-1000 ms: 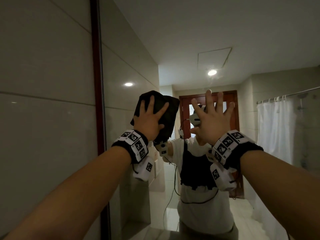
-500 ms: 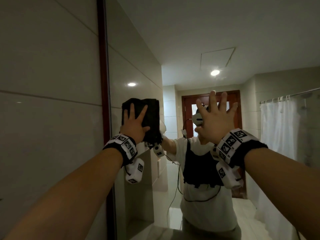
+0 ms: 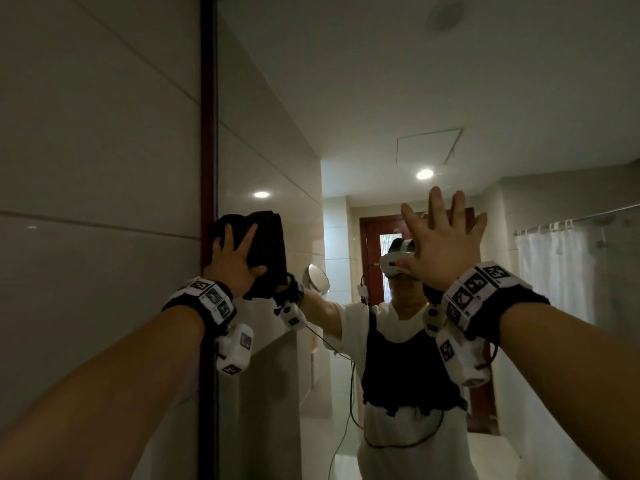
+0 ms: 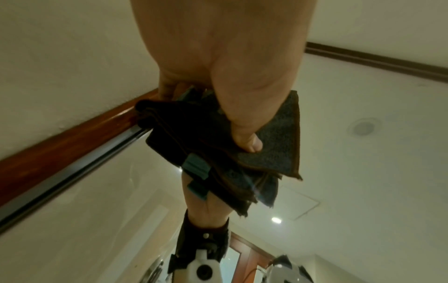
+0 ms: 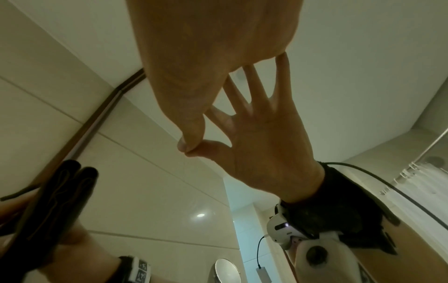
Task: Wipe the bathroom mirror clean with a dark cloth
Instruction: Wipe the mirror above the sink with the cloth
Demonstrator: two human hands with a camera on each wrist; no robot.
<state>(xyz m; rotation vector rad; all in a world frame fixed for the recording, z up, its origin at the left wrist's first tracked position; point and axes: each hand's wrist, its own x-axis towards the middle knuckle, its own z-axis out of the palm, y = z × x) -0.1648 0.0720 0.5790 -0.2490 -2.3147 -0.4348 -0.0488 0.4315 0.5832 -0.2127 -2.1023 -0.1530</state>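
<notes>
The dark folded cloth (image 3: 266, 244) lies flat against the mirror (image 3: 363, 98), right beside its brown left frame (image 3: 207, 133). My left hand (image 3: 232, 265) presses the cloth to the glass with fingers spread and straight. In the left wrist view the thumb of my left hand (image 4: 232, 76) rests on the cloth (image 4: 274, 145), which shows a teal tag. My right hand (image 3: 440, 244) is flat on bare glass further right, fingers spread, holding nothing. The right wrist view shows my right hand (image 5: 194, 76) touching its reflection, with the cloth (image 5: 60, 201) at the lower left.
A tiled wall (image 3: 97, 168) runs left of the frame. The mirror reflects me, a brown door (image 3: 374, 244), a white shower curtain (image 3: 554, 271), a small round mirror (image 3: 318, 277) and ceiling lights.
My left hand has slid the cloth leftward across the glass until it reaches the mirror's frame. My right hand has stayed flat on the glass.
</notes>
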